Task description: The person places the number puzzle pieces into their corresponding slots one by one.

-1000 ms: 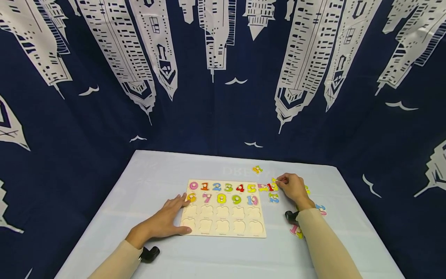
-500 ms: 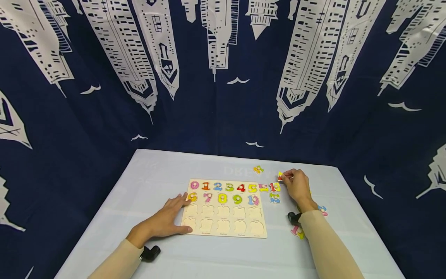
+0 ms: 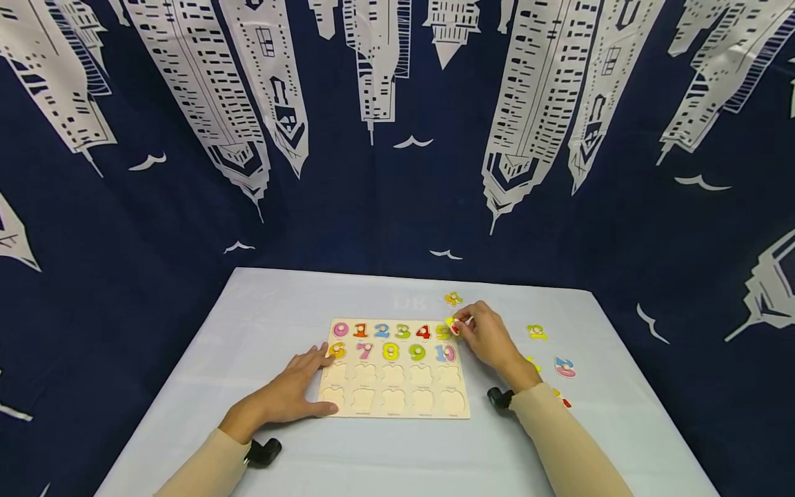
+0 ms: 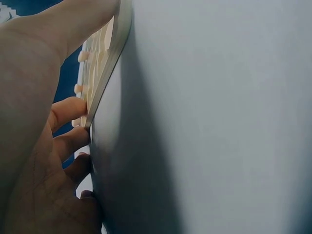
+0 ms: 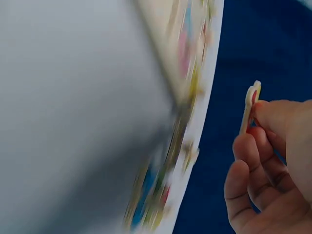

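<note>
My right hand (image 3: 492, 336) pinches a red-and-yellow number puzzle piece (image 3: 455, 326) between thumb and fingertips, over the top right corner of the wooden number board (image 3: 393, 376). In the right wrist view, that puzzle piece (image 5: 250, 105) shows edge-on, and its exact number is hidden. My left hand (image 3: 292, 393) lies spread at the board's left edge, fingers touching the yellow 6 and thumb on the lower left corner. Colourful numbers 0 to 10 fill the upper two rows; the recesses in the lower two rows are bare.
Loose number pieces lie on the white table (image 3: 397, 455): an orange-yellow piece (image 3: 453, 298) behind the board, a yellow-green piece (image 3: 537, 332) and a blue-pink piece (image 3: 565, 367) at right. Others sit partly behind the right forearm. A dark blue curtain (image 3: 385, 207) stands behind.
My right hand has lifted the red-and-yellow puzzle piece from the group beside the board and carried it left over the board's corner. My left hand has stayed in place.
</note>
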The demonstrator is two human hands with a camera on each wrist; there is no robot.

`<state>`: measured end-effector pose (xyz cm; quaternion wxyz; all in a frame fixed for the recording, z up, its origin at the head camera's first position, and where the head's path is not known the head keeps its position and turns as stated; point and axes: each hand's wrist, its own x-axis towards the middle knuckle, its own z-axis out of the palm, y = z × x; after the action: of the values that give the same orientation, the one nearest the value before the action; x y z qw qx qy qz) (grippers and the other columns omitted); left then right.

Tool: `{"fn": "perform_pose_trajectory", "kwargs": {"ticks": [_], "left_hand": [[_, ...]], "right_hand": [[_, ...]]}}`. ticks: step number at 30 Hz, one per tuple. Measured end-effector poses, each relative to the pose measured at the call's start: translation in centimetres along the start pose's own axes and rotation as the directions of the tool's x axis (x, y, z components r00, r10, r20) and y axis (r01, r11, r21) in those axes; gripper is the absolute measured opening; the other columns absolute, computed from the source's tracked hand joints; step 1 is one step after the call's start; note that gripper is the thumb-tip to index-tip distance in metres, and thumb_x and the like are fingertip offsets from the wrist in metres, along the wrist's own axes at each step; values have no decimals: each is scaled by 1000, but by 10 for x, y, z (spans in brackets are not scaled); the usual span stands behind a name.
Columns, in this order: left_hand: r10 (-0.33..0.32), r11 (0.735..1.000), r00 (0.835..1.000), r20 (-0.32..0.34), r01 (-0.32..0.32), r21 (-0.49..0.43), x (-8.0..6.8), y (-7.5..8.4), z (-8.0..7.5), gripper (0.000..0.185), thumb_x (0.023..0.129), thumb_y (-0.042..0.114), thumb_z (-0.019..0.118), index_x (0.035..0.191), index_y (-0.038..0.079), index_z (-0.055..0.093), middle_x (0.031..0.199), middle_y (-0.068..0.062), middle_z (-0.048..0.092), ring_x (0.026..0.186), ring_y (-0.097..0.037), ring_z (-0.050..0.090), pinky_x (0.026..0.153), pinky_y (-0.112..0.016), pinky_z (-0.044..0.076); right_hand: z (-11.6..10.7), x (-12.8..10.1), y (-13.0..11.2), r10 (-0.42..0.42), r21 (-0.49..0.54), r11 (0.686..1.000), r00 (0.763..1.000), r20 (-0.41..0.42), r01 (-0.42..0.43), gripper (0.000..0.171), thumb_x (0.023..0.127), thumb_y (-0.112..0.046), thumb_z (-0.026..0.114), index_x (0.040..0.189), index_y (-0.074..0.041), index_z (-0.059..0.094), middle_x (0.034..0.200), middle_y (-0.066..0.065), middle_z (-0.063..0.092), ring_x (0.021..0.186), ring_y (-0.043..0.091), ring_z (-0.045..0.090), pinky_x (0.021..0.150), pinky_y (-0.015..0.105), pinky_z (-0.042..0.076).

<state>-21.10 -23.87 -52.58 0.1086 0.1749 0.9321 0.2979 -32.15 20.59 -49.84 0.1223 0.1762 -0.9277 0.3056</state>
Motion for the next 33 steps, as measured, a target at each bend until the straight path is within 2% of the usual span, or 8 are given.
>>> {"fn": "perform_pose_trajectory", "kwargs": {"ticks": [5,11,15,18,21,27,33], "left_hand": [[4,1000,1000,-5,-4,10,-1,-1,-1,109,94,60,94,178,10,45,196,-15,23,181,-52,22,144,-76,26],[10,1000,1000,-9,-10,27,0,-2,-5,106,94,60,94,175,11,47,196,-15,26,180,-51,25,143,-75,29],[9,1000,1000,-2,-9,20,-2,0,-5,104,95,60,93,176,12,47,195,-15,26,180,-52,25,143,-76,28],[13,1000,1000,3,-13,8,-3,1,-4,103,96,61,93,176,13,47,196,-15,25,180,-53,24,142,-78,28],[23,1000,1000,3,-23,4,-2,1,-4,103,96,61,92,175,13,48,196,-16,25,180,-53,24,141,-79,29],[34,999,999,2,-34,-1,-1,0,-4,102,96,62,92,175,13,48,195,-17,25,180,-55,24,141,-80,28],[25,1000,1000,-1,-25,-1,-2,-2,-3,103,96,61,92,176,17,46,195,-17,26,179,-56,23,141,-81,27]], "right_hand": [[25,-3,-47,-156,62,987,981,115,150,10,108,-8,83,119,-8,83,111,5,75,87,8,64,76,23,58],[62,-2,-104,-306,125,951,922,238,283,10,112,-9,77,121,-8,82,113,4,76,93,10,67,84,24,61],[90,-2,-133,-357,139,934,883,306,330,11,113,-9,76,121,-8,82,114,4,78,97,10,68,87,23,61],[106,-4,-148,-349,141,937,869,352,319,12,112,-10,76,122,-9,84,112,2,79,96,6,65,88,20,60],[117,-4,-157,-338,146,941,865,371,305,11,112,-9,77,120,-10,85,109,1,79,94,2,62,88,17,58],[127,-4,-165,-326,156,945,883,339,289,11,110,-8,80,118,-9,87,107,1,80,93,2,65,87,15,58],[133,-2,-171,-321,178,945,877,357,273,12,111,-7,79,118,-9,88,110,3,83,100,2,68,93,15,59]]}}
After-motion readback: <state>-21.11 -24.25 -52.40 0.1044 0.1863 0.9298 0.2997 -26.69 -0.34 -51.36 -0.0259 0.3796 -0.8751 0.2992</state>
